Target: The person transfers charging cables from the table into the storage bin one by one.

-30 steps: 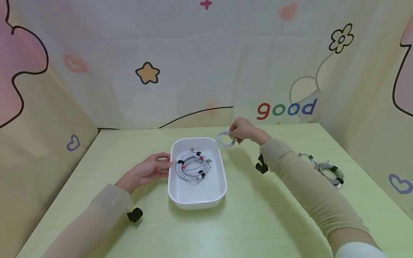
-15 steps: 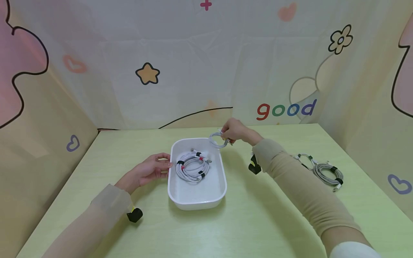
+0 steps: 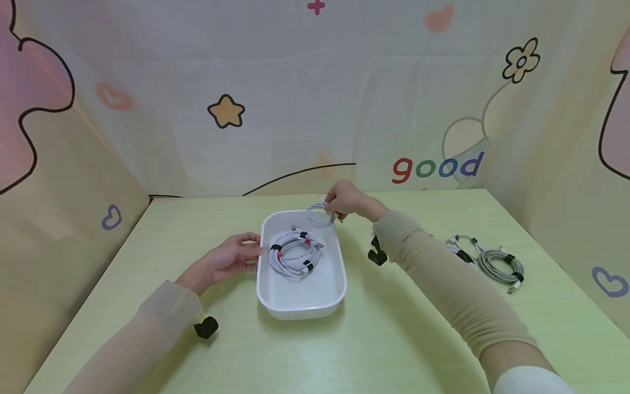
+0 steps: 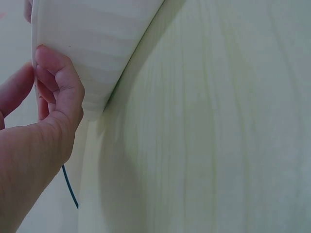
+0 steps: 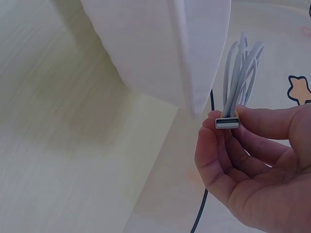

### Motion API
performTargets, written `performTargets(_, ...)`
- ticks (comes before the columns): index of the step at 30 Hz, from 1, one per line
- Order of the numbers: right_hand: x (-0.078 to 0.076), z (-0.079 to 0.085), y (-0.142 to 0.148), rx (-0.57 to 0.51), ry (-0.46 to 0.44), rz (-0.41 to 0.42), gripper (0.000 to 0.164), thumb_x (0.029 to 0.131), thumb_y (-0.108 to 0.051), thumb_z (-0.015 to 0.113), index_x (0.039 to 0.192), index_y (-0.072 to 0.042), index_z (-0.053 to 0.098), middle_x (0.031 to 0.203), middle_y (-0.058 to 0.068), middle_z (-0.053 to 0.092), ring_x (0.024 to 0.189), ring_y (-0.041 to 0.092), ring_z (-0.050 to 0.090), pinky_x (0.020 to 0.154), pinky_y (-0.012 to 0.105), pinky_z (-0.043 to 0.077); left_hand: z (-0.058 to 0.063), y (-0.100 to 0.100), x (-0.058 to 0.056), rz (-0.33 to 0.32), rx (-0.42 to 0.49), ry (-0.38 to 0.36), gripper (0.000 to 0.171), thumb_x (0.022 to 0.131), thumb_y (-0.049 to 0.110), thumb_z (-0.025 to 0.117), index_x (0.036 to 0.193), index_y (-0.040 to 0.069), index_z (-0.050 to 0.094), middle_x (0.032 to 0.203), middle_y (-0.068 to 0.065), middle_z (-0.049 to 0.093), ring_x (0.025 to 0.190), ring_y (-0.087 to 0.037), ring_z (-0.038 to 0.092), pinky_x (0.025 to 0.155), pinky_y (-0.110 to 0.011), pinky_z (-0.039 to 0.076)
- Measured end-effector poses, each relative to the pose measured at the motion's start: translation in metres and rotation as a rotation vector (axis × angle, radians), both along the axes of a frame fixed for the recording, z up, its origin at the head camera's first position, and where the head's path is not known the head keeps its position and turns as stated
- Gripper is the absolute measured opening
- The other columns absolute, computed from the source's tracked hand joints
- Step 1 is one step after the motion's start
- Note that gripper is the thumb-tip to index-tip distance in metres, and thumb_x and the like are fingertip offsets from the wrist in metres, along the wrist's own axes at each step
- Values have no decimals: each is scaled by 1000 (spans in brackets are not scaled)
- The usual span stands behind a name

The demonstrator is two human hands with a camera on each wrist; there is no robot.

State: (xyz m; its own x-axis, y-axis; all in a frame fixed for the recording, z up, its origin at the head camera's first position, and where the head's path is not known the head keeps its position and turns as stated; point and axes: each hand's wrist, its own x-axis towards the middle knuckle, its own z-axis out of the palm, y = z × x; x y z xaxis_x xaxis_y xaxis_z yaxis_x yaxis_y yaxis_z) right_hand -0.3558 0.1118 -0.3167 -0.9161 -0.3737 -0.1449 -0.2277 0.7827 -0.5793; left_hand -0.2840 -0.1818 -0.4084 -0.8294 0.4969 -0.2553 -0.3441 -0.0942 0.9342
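Observation:
In the head view a white plastic tub (image 3: 301,295) stands on the table, holding coiled white cables (image 3: 289,268) with black and red ties. My left hand (image 3: 231,258) holds the tub's left rim; the left wrist view shows the thumb (image 4: 18,90) on one side and the fingers (image 4: 60,73) against the outer wall. Over the tub's back right corner, my right hand (image 3: 346,198) pinches a small coiled white USB cable (image 5: 238,73) between thumb and fingers. Its metal USB plug (image 5: 227,123) points at the right wrist camera.
On the right of the table lie a grey coiled cable (image 3: 484,268) and a thinner looped cable (image 3: 465,237) with black ties. Another white cable (image 3: 460,254) shows partly behind my right sleeve. A printed curtain (image 3: 295,109) closes off the back and sides.
My right hand has moved left with the small USB cable, from beside the tub to over its back right corner. The left hand has stayed at the rim.

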Motion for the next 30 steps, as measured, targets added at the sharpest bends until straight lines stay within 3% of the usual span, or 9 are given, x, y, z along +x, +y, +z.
performTargets(9, 1, -4, -19, 21, -4, 23, 16, 90, -7, 64, 101, 4, 69, 84, 9, 62, 57, 11, 55, 55, 20, 53, 1, 0, 1, 4, -1, -2, 31, 94, 1, 56, 120, 1, 40, 102, -6, 61, 86, -15, 65, 81, -34, 57)
performTargets(19, 5, -5, -38, 39, -14, 69, 16, 89, -6, 64, 99, 5, 69, 69, 3, 58, 51, 8, 53, 54, 20, 53, -1, 1, 3, 2, 17, -5, 28, 95, -2, 53, 119, 1, 40, 97, -4, 62, 84, -14, 65, 79, -34, 57)
performTargets(30, 9, 0, -55, 59, 0, 89, 16, 90, -6, 63, 101, 5, 70, 66, 3, 56, 48, 9, 52, 59, 26, 57, 1, 0, 2, -2, 10, 7, 32, 94, -1, 55, 122, 0, 39, 100, -5, 61, 86, -16, 64, 80, -35, 57)
